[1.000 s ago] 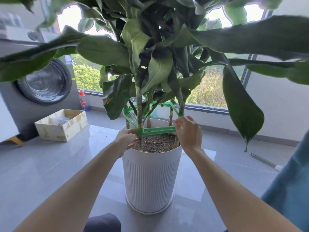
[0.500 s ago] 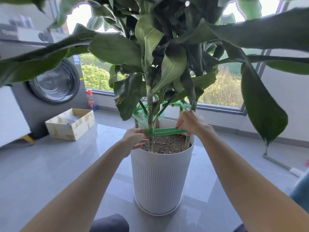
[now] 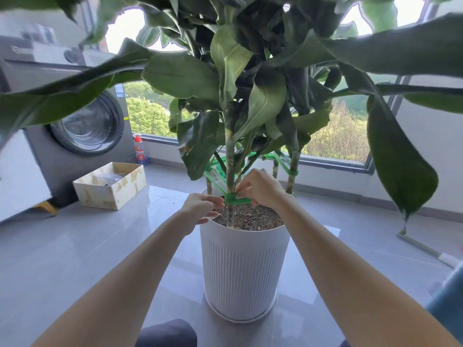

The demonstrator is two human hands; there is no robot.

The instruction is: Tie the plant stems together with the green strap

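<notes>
Grey floor tiles (image 3: pixel 75 246) carry the white ribbed pot (image 3: pixel 244 271), just above whose soil the green strap (image 3: pixel 234 199) wraps the front stem (image 3: pixel 230 171), pinched by left hand (image 3: pixel 203 207) and right hand (image 3: pixel 263 187); if either pinch slips, the wrap likely springs loose.

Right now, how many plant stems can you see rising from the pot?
4: front stem between left hand and right hand, left stem, back stem, far-right stem. Leaves or hands may hide others.
</notes>
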